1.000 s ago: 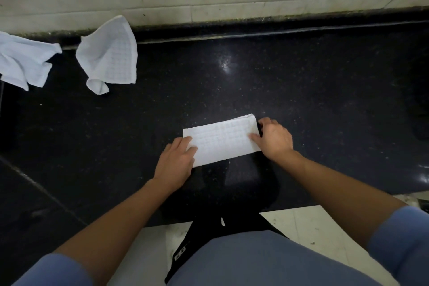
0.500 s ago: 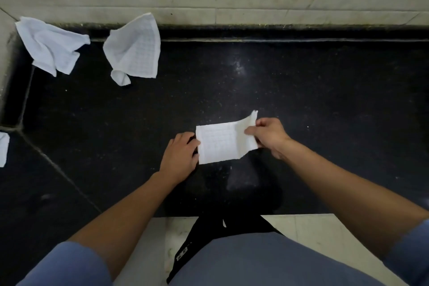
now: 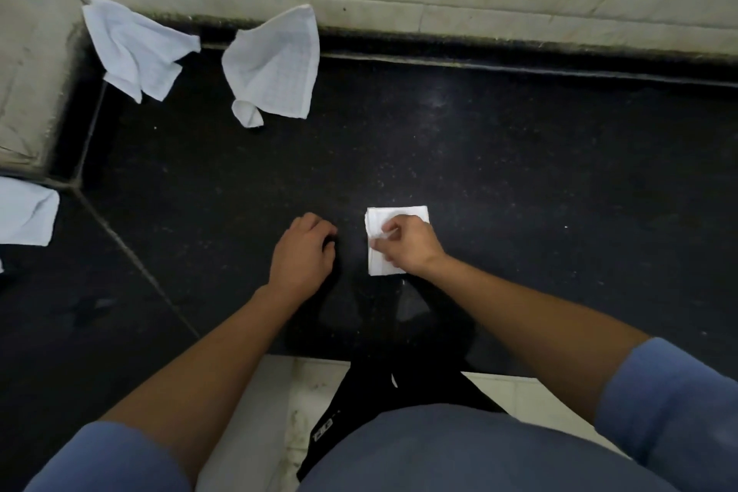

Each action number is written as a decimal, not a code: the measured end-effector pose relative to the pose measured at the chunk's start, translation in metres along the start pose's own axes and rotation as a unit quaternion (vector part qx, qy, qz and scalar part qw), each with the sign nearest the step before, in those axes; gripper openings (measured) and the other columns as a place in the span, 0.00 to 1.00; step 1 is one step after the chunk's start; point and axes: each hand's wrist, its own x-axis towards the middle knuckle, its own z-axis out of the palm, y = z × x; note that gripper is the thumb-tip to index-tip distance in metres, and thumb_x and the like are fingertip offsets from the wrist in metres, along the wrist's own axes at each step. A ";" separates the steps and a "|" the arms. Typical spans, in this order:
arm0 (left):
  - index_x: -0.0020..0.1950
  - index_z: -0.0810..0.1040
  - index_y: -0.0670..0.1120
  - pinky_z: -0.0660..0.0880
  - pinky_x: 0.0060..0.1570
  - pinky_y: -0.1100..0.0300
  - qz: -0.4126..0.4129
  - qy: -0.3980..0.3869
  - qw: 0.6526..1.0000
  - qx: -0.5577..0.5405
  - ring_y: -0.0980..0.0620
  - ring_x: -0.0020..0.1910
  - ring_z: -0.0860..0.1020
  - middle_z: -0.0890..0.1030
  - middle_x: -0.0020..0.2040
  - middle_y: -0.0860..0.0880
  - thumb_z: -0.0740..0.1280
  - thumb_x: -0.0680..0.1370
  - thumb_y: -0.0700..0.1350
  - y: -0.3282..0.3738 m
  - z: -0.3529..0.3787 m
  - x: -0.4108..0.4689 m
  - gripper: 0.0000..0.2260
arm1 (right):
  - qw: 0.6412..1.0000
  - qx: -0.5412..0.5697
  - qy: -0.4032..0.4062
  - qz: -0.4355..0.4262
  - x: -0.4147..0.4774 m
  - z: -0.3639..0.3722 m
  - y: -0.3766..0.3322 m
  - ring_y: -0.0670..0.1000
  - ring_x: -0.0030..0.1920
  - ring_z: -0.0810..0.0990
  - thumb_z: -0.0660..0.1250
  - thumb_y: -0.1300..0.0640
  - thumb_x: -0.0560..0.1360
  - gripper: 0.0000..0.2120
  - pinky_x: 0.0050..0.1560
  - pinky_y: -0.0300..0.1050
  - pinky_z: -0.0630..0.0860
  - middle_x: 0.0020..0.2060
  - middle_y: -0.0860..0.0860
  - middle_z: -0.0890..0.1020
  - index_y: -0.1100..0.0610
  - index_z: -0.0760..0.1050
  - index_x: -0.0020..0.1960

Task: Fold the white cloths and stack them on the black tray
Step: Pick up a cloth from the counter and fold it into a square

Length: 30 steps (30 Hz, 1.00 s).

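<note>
Pinching the folded white cloth (image 3: pixel 399 214) near the middle of the black counter (image 3: pixel 519 192), the right hand (image 3: pixel 411 248) seems to be finishing one fold. The left hand (image 3: pixel 303 252) rests beside it, loosely curled and empty. Two crumpled cloths (image 3: pixel 135 48) (image 3: pixel 275 64) far left and another cloth (image 3: pixel 24 212) at the left edge are unfolded; no tray shows.

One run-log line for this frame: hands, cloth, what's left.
left hand: idle, holds nothing | right hand: pinches folded cloth on black counter | unfolded: two crumpled cloths at back wall
</note>
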 end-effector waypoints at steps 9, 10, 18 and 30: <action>0.72 0.65 0.45 0.58 0.70 0.52 0.163 -0.137 0.967 0.140 0.48 0.77 0.52 0.55 0.78 0.45 0.62 0.79 0.49 0.041 0.036 0.015 0.23 | 0.858 -0.470 0.044 -0.201 -0.002 -0.040 0.060 0.53 0.77 0.51 0.56 0.54 0.81 0.25 0.68 0.56 0.61 0.78 0.53 0.54 0.58 0.57 0.76; 0.73 0.65 0.45 0.58 0.70 0.53 0.164 -0.139 0.966 0.142 0.49 0.77 0.51 0.54 0.78 0.46 0.62 0.79 0.50 0.036 0.038 0.015 0.23 | 0.850 -0.486 0.049 -0.195 -0.002 -0.041 0.064 0.52 0.78 0.50 0.53 0.52 0.82 0.25 0.70 0.57 0.58 0.78 0.53 0.54 0.58 0.56 0.77; 0.68 0.72 0.44 0.68 0.66 0.49 0.180 -0.120 0.970 0.112 0.48 0.75 0.60 0.63 0.75 0.44 0.69 0.75 0.49 0.024 0.044 0.014 0.23 | 0.760 -0.548 0.036 -0.348 -0.041 -0.030 0.113 0.58 0.74 0.63 0.51 0.55 0.75 0.26 0.68 0.62 0.59 0.73 0.58 0.67 0.62 0.68 0.71; 0.66 0.73 0.44 0.66 0.63 0.51 0.150 -0.090 0.982 0.071 0.45 0.69 0.66 0.67 0.71 0.45 0.64 0.78 0.46 0.021 0.026 0.005 0.18 | 0.826 -0.415 0.157 -0.346 -0.019 -0.047 0.054 0.57 0.53 0.78 0.61 0.50 0.76 0.15 0.50 0.51 0.73 0.53 0.53 0.81 0.58 0.79 0.55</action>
